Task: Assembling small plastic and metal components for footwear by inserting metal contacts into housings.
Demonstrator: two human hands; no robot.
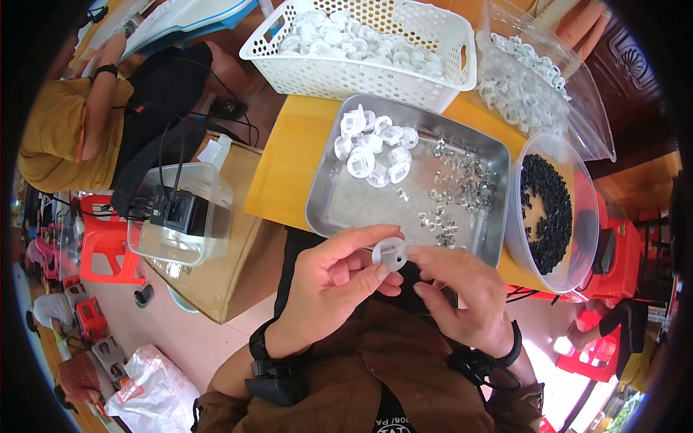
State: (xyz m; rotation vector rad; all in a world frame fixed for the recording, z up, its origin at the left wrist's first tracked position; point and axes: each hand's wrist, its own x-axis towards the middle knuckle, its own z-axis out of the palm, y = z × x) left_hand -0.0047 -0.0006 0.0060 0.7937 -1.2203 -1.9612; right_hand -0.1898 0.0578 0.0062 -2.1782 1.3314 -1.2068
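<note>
My left hand [336, 278] pinches a small round white plastic part [390, 254] between thumb and fingers, just in front of the metal tray [333, 209]. A square raised shape and a dark spot show on its face. My right hand [462, 289] reaches in from the other side, its index fingertip against the part's edge and its thumb held apart. Whether a smaller piece lies under that fingertip is hidden. Similar white parts [375, 148] are heaped in the tray's left half. Small shiny metal clips [462, 180] lie scattered over its right half.
Behind the tray stands a white perforated basket [346, 81] of white parts. A clear bin [530, 108] holds more. At right, a round clear tub [586, 216] contains small black pieces. A cardboard box [249, 238] stands left, bearing a clear container [137, 245]. A person [79, 130] sits beyond.
</note>
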